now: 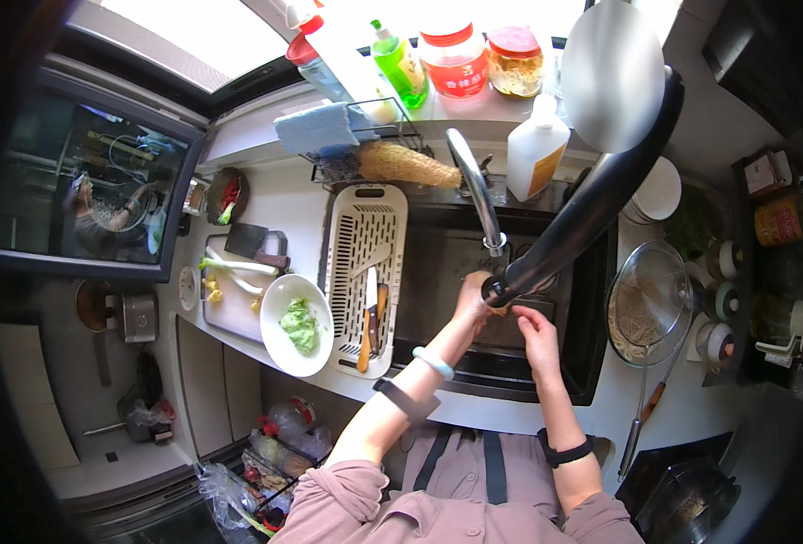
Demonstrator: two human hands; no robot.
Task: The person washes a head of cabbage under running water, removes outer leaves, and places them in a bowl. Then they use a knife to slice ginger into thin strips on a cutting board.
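My left hand [473, 296] is over the dark sink [435, 272], under the chrome faucet [473, 183], its fingers partly hidden behind a black tube-like arm [592, 204]. A small brownish piece [500, 311] shows beside its fingers; whether it is gripped cannot be told. My right hand [539, 336] is just to the right over the sink, fingers slightly bent and apart, with nothing seen in it. A beige draining basket [339, 272] lies along the sink's left side, holding a knife [372, 306] and a wooden-handled tool [364, 347].
Left of the basket are a white bowl of chopped greens [274, 306], a cutting board [225, 323] with scallions, and a cleaver [245, 240]. A white bottle [537, 153] stands behind the sink. A mesh strainer [649, 292] lies over a bowl at the right.
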